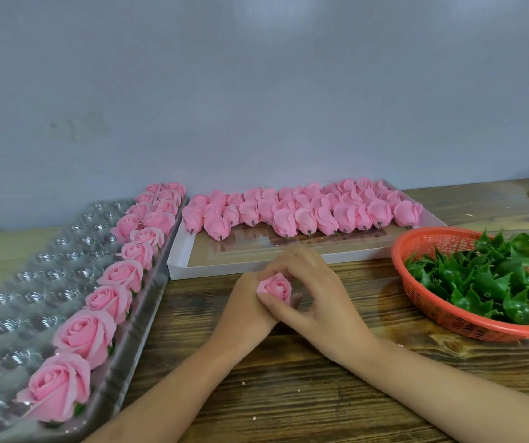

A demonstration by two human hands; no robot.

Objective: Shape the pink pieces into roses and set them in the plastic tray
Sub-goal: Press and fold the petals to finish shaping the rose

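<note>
At the near middle of the table (288, 394), we hold one pink rose (276, 287) in both hands. The left hand (240, 305) grips it from the left; the right hand (317, 292) closes thumb and fingers on its outer petals. Finished roses (87, 334) line the right edge of the plastic tray (33, 282) at left. Unshaped pink pieces (304, 209) lie in the white box (256, 266) beyond the hands. A red basket (448, 318) of green leaves (496, 282) sits at right.

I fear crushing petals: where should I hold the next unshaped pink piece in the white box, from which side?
Probably the base of a front-row pink piece, at its dark stub, from the near side of the white box: stubs point toward you, petals away.
</note>
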